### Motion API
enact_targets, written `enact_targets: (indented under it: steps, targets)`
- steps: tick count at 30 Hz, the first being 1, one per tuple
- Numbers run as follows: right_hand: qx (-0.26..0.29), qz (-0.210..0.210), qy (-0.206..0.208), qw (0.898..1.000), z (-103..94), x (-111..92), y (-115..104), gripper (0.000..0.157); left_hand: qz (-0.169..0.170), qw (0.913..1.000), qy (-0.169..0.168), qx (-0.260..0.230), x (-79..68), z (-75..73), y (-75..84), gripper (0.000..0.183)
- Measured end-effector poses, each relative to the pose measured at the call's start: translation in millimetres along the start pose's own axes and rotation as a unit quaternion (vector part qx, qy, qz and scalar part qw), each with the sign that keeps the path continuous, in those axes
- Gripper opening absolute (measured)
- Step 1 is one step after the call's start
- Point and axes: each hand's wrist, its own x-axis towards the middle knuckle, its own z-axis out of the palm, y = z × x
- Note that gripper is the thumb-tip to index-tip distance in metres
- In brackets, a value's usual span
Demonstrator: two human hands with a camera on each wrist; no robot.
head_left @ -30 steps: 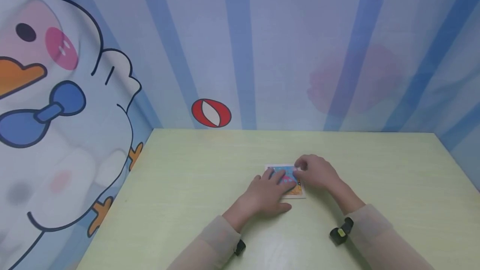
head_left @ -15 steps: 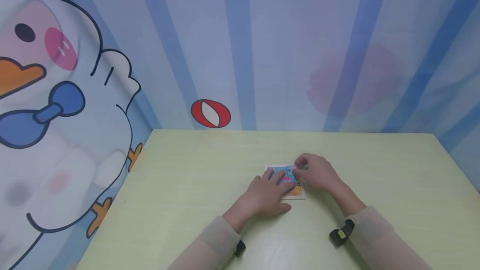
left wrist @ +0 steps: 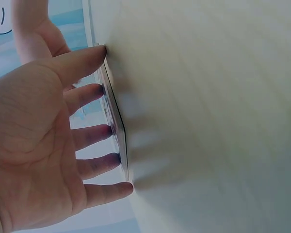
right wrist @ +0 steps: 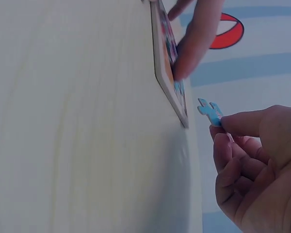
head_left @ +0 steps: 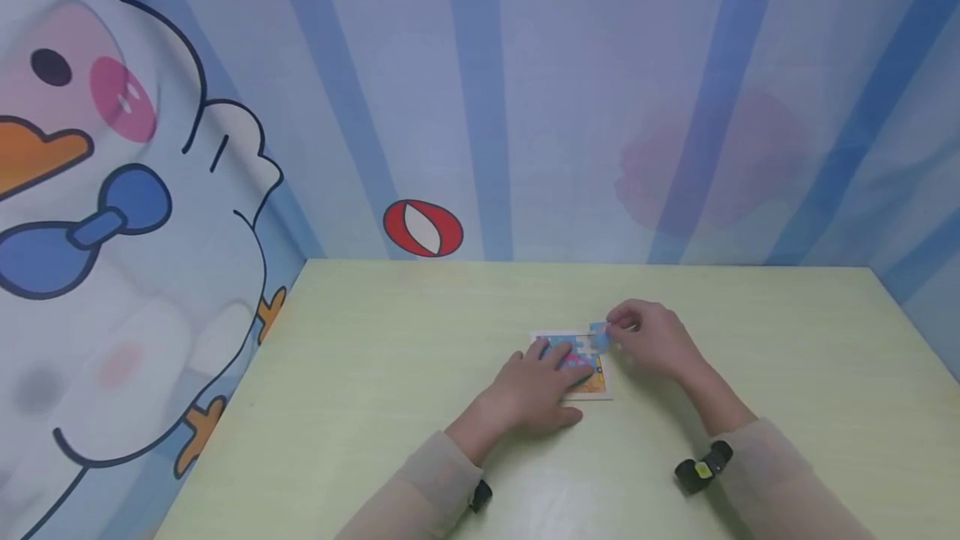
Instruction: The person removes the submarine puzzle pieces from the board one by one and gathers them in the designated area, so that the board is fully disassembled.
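A small jigsaw puzzle [head_left: 594, 386] with a pale border lies flat on the table, printed in blue, pink and orange. My left hand [head_left: 534, 390] rests on it with fingers spread; in the left wrist view the fingertips [left wrist: 104, 130] press on the board and the thumb [left wrist: 82, 63] touches its near edge. Between thumb and fingers, my right hand [head_left: 656, 342] pinches a light blue puzzle piece [right wrist: 210, 111], lifted over the board's far right corner. A pale gap in the picture shows just below that piece in the head view. Much of the puzzle is hidden under my left hand.
The pale yellow table [head_left: 375, 340] ends at a blue striped backdrop [head_left: 555, 107] printed with a duck and a red ball [head_left: 423, 228]. Dark wrist straps show at both sleeves, with a black device [head_left: 696, 473] hanging from the right one.
My right hand has lifted a blue piece out of the puzzle's upper right corner and moved slightly up and to the right with it. My left hand has stayed in place.
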Motion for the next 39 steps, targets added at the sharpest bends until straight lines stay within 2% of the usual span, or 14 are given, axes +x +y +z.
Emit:
enact_targets:
  steps: [8, 22, 29, 39]
  targets:
    - [0.009, 0.034, 0.009, 0.999, -33.7, -17.4, 24.4, 0.028, 0.008, 0.9999, -0.008, 0.007, 1.4, -1.4, -1.8, 0.056]
    - [-0.002, 0.081, 0.002, 0.997, -78.2, -40.2, 80.6, 0.039, 0.019, 0.9995, -0.011, 0.023, 4.6, -1.1, -4.4, 0.055]
    - [-0.016, 0.097, 0.012, 0.995, -89.5, -45.8, 95.0, 0.04, 0.03, 0.9989, -0.007, 0.034, 4.8, -3.1, -6.6, 0.055]
    - [-0.032, 0.108, 0.019, 0.994, -91.8, -46.1, 97.3, 0.037, 0.038, 0.9986, 0.001, 0.038, 2.4, -4.7, -6.7, 0.054]
